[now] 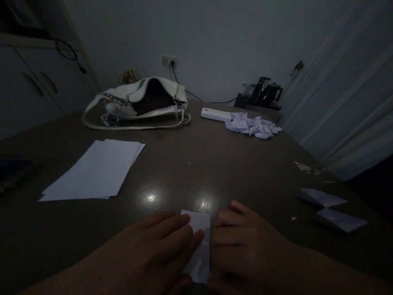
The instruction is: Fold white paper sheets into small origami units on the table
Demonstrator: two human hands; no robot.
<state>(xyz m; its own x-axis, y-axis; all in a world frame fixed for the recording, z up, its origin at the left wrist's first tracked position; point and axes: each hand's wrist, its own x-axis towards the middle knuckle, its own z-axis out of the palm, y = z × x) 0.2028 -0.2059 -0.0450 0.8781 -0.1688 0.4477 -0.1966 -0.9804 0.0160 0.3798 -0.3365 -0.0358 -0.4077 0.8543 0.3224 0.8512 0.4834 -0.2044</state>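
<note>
A narrow folded white paper (201,254) lies on the table close in front of me, between my two hands. My left hand (159,246) rests over its left side with the fingers stretched out, the fingertips pressing on the sheet. At the right edge of the paper, my right hand (242,237) is closed, its fingers curled against that edge. The right thumb is mostly in shadow near the bottom corner. Two folded paper pieces (324,197) lie apart from my hands at the right.
A stack of white sheets (95,170) lies at the left of the brown table (172,151). Farther back are a white handbag (138,102), a white-handled object (216,114) and a pile of folded paper shapes (253,125). Black kettle-like appliances (268,92) stand by the wall.
</note>
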